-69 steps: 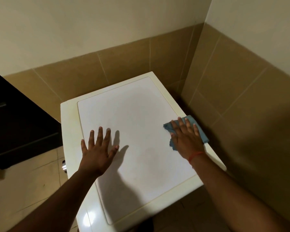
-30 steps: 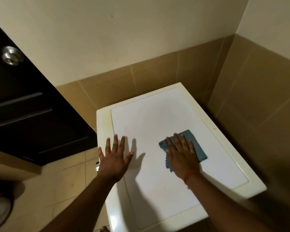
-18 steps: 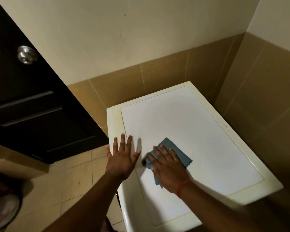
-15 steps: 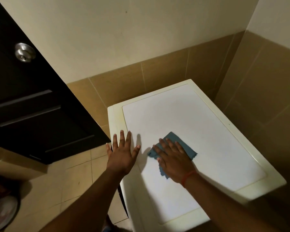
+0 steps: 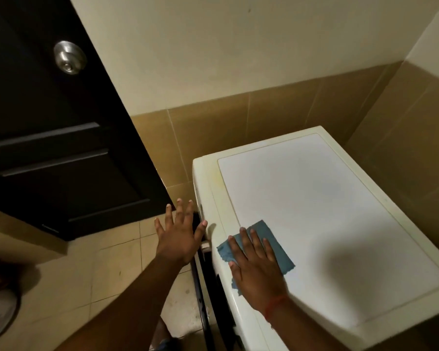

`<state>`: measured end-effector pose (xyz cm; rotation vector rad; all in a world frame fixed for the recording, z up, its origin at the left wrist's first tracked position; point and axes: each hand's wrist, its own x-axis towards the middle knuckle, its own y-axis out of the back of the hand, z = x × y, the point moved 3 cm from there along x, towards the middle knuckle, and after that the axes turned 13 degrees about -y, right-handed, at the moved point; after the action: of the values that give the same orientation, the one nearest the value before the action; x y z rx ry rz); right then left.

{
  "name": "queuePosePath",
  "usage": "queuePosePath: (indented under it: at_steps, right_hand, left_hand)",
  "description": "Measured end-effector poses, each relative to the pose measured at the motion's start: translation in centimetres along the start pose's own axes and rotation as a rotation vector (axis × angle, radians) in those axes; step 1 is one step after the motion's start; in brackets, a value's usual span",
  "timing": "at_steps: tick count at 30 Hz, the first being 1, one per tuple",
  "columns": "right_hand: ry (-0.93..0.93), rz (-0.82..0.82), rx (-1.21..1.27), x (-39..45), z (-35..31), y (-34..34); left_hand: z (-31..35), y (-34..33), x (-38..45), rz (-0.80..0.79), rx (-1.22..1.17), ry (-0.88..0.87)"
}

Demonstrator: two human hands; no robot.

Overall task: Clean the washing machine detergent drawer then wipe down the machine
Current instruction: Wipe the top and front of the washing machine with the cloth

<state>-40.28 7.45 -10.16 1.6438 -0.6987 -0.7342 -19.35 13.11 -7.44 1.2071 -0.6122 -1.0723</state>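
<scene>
right hand (image 5: 257, 269): I've got it flat on the blue cloth (image 5: 276, 245), fingers straight and slightly spread, pressing the cloth onto the machine top. Red band on that wrist.
blue cloth: lies on the near-left part of the top panel, close to the left edge, partly under my palm; far and right corners stick out.
left hand (image 5: 179, 235): fingers splayed, holding nothing. It sits just left of the machine, over the floor; thumb tip is at the machine's left edge, can't tell if touching.
washing machine (image 5: 327, 198): white, in the right corner against tan wall tiles; I see its top and a dark strip of the left face.
detergent drawer: can't make it out from here.
door (image 5: 48, 138): dark, far left, round metal knob (image 5: 70, 58).
floor (image 5: 91, 272): beige tiles, near left.
</scene>
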Motion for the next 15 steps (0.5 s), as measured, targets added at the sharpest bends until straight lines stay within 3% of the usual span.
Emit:
queuePosePath:
  at_steps: [5,11,15]
  right_hand:
    - [-0.045,0.029,-0.072,7.1,-3.1,0.1]
    - [0.008,-0.033,-0.078,1.7,-3.9,-0.1]
    - [0.003,0.009,-0.084,5.8,-4.8,-0.3]
  left_hand:
    - [-1.7,0.3,0.8,-0.002,-0.015,-0.009]
    - [-3.7,0.3,1.8,-0.012,-0.027,-0.036]
    - [-5.5,0.1,3.5,-0.021,-0.011,-0.040]
